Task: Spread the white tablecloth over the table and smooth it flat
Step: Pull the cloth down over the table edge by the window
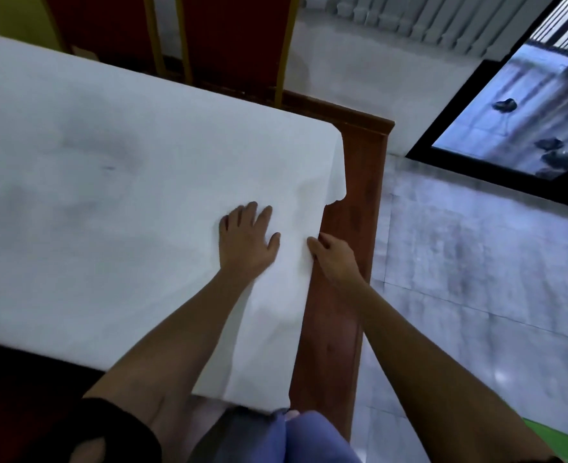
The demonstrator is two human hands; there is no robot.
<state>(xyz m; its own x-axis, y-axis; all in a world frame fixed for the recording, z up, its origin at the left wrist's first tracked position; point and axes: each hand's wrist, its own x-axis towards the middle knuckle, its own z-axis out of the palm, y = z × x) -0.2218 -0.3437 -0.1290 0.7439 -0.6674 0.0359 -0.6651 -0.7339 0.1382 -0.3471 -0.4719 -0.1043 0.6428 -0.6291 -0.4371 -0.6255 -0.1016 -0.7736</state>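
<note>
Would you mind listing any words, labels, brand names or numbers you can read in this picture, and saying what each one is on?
None: no readable text appears anywhere in the view.
The white tablecloth is plain, with only faint grey smudges.
The wooden table, the red chair and the floor carry no labels.
Dark shapes behind the glass door are too blurred to identify.

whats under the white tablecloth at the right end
A wooden table: its brown edge strip shows bare beside the white tablecloth. The rest of the tabletop is covered. On top, the left hand lies flat; the right hand grips the cloth's edge.
</note>
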